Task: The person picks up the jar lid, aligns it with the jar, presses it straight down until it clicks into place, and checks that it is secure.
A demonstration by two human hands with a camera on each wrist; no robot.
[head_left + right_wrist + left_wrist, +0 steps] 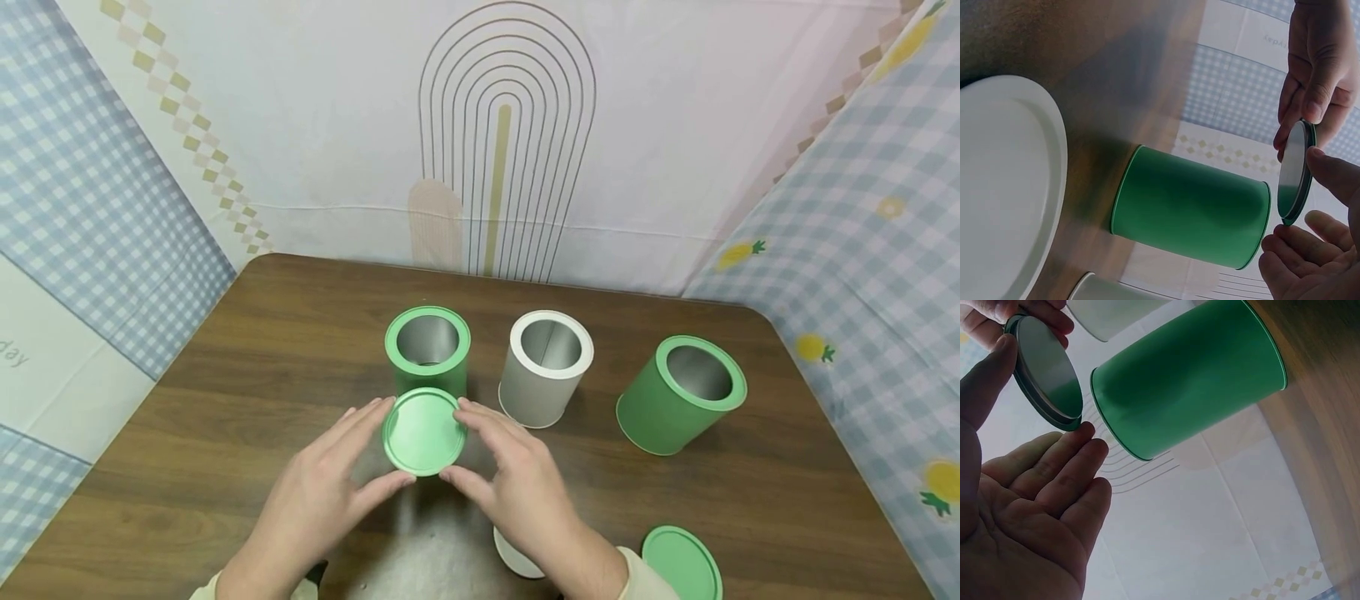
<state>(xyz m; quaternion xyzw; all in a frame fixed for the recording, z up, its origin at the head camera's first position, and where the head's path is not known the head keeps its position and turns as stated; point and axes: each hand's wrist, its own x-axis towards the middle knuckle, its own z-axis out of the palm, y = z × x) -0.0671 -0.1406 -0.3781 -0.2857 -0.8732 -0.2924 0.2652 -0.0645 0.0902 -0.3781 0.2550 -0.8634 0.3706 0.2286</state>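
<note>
Head view: left hand (315,479) and right hand (517,475) pinch green lid (423,432) by its rim, above table (217,408), before open green can (431,382). White can (534,393), second green can (654,408) stand right; white lid (516,560), spare green lid (681,562) lie nearer.

Left wrist view: lid tilted, near can's top, apart.

Right wrist view: both hands grip lid's edge.
</note>
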